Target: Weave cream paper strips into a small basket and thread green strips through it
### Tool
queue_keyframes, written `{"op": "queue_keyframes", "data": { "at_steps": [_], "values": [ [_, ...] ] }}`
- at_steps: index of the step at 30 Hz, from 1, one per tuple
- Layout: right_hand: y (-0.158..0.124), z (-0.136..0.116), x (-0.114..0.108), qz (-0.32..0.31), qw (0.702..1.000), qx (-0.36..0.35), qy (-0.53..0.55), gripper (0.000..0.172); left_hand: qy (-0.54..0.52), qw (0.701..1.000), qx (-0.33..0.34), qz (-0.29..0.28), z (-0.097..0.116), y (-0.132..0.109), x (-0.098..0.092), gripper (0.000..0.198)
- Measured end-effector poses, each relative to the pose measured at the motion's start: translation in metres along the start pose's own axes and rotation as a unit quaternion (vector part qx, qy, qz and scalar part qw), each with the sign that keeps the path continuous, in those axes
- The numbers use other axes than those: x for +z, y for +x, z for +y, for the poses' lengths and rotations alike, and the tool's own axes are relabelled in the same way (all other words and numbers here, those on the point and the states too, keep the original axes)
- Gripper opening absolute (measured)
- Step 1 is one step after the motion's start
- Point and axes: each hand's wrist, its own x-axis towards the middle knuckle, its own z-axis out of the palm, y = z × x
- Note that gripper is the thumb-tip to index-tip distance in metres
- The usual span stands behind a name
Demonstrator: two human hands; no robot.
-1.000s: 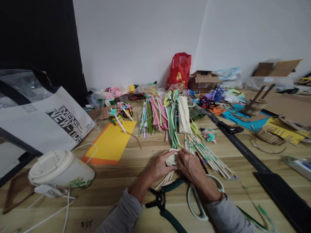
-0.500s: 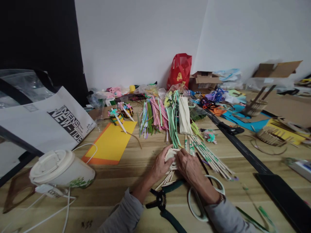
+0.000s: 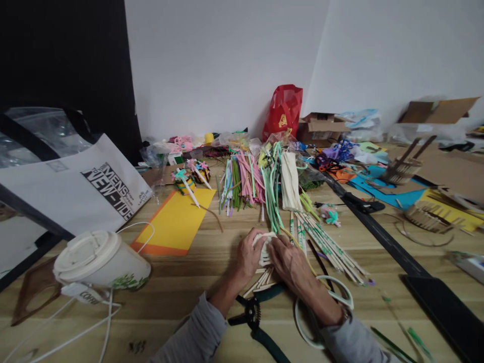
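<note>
Both of my hands meet at the middle of the wooden table, pinching a cream woven paper-strip piece between them. My left hand grips its left side, and my right hand presses on its right side. Its lower part is partly hidden by my fingers. Just below my hands lie several flat wooden sticks. Green-handled pliers sit under my left wrist, and white-handled scissors lie under my right forearm. A bundle of green-printed paper sticks fans out to the right.
Bundles of coloured paper strips stand beyond my hands, beside a yellow and orange card. A lidded paper cup and a white tote bag are at left. A black ruler and small woven models are at right.
My hands have drawn closer around the cream piece, and its top now shows less. The whole scene has drifted slightly right in view as my head turned.
</note>
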Motion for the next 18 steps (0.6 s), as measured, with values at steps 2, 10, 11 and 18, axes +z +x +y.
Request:
{"op": "queue_keyframes", "data": {
  "at_steps": [2,10,11,18],
  "values": [
    [-0.001,-0.001,0.001,0.009,1.000,-0.011,0.023,0.026,0.008,1.000,-0.006,0.024,-0.002,0.000,0.000,0.017],
    [-0.001,0.009,-0.003,0.054,0.988,-0.034,0.138,0.031,-0.026,0.997,-0.030,0.070,-0.005,0.003,-0.004,0.022],
    [0.000,0.010,-0.004,0.070,0.984,-0.030,0.163,0.028,-0.026,0.997,-0.029,0.070,-0.005,0.003,-0.005,0.022],
    [0.005,0.009,-0.003,0.124,0.943,0.074,0.300,0.015,-0.014,0.996,-0.033,0.076,-0.002,0.000,-0.006,0.023]
  ]
}}
